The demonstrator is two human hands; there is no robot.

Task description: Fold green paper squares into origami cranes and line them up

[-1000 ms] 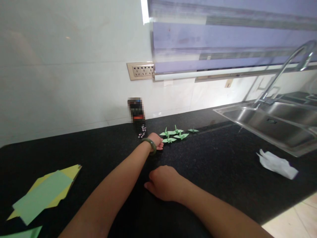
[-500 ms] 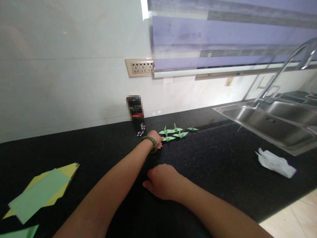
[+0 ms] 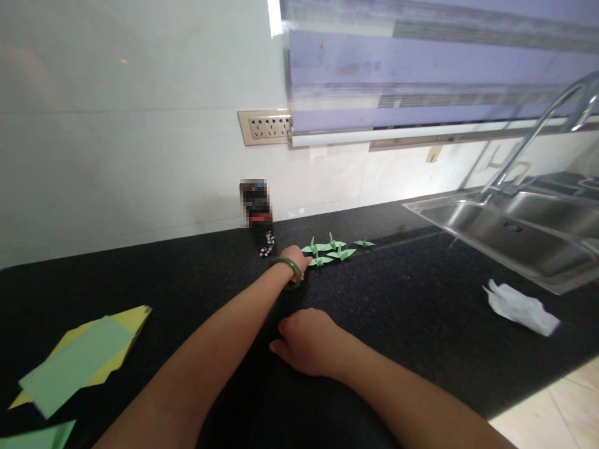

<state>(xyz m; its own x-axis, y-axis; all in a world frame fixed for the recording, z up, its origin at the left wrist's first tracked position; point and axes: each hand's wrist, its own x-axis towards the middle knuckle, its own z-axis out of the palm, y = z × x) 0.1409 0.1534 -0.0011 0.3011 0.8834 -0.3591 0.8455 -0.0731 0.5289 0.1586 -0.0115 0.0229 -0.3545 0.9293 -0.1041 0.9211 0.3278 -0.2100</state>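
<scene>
My left hand [image 3: 294,257], a green bangle on its wrist, reaches far across the black counter [image 3: 402,293] and touches the nearest of several small green paper cranes [image 3: 330,249] lined up near the wall. Its fingers are mostly hidden behind the hand. My right hand [image 3: 306,340] rests on the counter closer to me, fingers curled under, with nothing visible in it. A stack of green and yellow paper sheets [image 3: 75,365] lies at the near left.
A steel sink [image 3: 510,231] with a tall tap [image 3: 538,134] is set in the counter at right. A crumpled white tissue [image 3: 521,307] lies before it. A blurred dark object [image 3: 255,204] and a beaded strap [image 3: 267,243] stand by the wall under a socket strip [image 3: 264,126].
My left hand has crept slightly farther toward the cranes. The right hand has barely moved.
</scene>
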